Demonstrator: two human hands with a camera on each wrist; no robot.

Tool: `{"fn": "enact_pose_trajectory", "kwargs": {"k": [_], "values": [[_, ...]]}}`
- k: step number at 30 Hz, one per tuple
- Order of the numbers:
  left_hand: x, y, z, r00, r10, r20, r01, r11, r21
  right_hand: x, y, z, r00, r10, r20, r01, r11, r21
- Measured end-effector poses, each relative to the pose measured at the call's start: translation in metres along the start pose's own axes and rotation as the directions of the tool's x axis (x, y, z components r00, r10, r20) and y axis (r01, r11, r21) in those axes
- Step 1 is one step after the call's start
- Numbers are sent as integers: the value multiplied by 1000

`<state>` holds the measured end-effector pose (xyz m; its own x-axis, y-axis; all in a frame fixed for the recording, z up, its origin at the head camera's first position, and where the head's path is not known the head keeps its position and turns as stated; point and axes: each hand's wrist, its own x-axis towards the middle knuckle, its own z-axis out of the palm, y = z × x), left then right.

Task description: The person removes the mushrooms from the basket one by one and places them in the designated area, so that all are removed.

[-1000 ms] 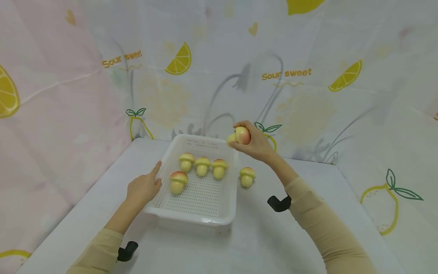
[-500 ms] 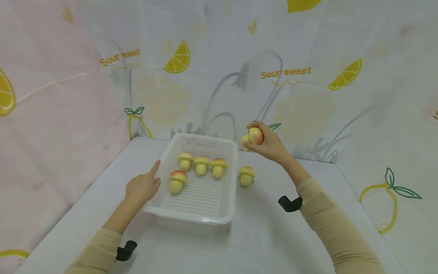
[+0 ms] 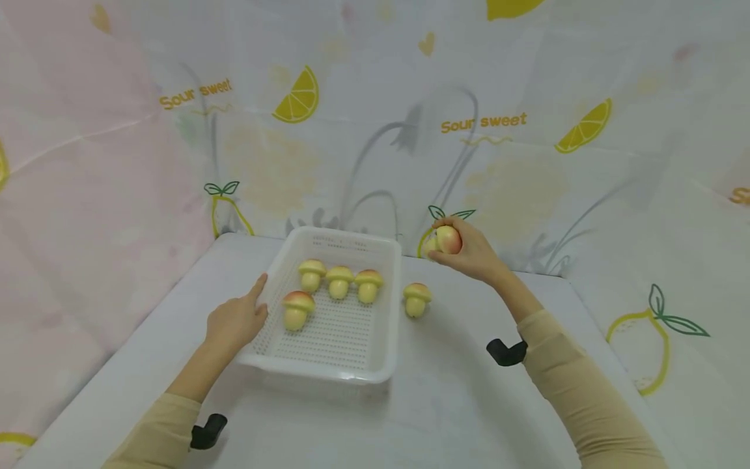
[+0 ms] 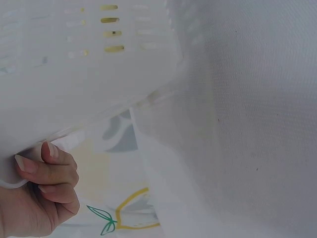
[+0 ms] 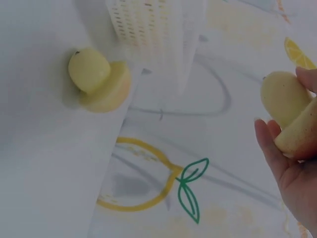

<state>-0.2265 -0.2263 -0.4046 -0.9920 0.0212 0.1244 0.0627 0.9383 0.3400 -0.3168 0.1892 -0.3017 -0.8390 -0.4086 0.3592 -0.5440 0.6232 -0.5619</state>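
Note:
My right hand [image 3: 471,250] holds a toy mushroom [image 3: 448,240], pale yellow with a reddish cap, above the back of the table, right of the white plastic basket [image 3: 394,312]. In the right wrist view, thumb and fingers wrap the mushroom [image 5: 284,98] around its cap, stem outward. At the basket's left side my left hand [image 3: 233,322] grips the rim; the left wrist view shows its fingers [image 4: 58,173] curled there. Several similar mushrooms [image 3: 340,281] lie inside the basket. Another mushroom [image 3: 416,299] lies on the table just outside its right wall.
A white cloth covers the table [image 3: 457,391]. Behind and beside it hangs a curtain [image 3: 363,163] printed with lemons and lettering. The perforated basket wall [image 5: 143,29] stands close to the loose mushroom.
My right hand has moved right, from over the basket's back right corner to beyond its right side, still holding the mushroom. The left hand keeps its place on the rim.

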Motion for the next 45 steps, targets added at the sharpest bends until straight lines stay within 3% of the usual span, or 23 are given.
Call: {"fn": "enact_pose_trajectory", "kwargs": {"k": [9,16,23,29,39,45], "values": [[-1,0,1,1000,14,-19,-14,1000,0,-12,24,0,999,40,34,-39,999,-7],[-1,-1,0,1000,8,-18,-8,1000,4,-18,34,-4,987,141,75,-142,990,5],[-1,-2,-3,999,-22,25,23,1000,-7,-21,52,1,943,281,177,-278,960,-41],[-1,1,-4,1000,5,20,-5,1000,-15,-27,70,6,904,316,289,-347,936,59],[0,0,-6,1000,2,9,-2,1000,-13,-28,95,28,809,391,439,-432,902,-7],[-2,2,-4,1000,21,-2,-21,1000,-15,-35,105,45,796,430,427,-474,880,-2]]}}
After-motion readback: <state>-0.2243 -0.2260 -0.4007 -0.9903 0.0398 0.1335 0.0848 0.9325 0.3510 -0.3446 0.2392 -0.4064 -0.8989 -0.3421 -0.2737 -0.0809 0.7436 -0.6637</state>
